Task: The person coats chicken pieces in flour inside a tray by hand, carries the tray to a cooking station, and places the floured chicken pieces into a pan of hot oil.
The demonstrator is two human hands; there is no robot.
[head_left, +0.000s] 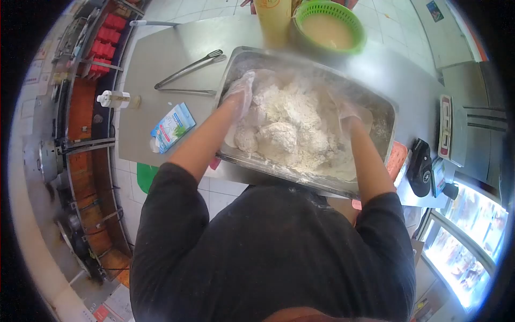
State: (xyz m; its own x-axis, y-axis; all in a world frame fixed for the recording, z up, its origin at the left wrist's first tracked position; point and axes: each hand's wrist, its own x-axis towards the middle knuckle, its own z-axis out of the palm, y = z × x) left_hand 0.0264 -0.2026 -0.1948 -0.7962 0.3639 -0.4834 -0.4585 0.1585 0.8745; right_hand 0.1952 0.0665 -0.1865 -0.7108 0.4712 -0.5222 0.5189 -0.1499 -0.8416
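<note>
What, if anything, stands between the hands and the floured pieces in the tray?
Nothing visible beyond thin gloves: the left hand and right hand are inside the tray, flanking the floured pieces. The tongs lie outside, left of the tray.

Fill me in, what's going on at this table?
A person in a dark top has both hands in a metal tray of lumpy pieces coated in white powder. The left hand, in a clear glove, is at the heap's left side; the right hand is at its right, blurred by powder haze, so its grip is unclear. Tongs lie on the table, left of the tray.
</note>
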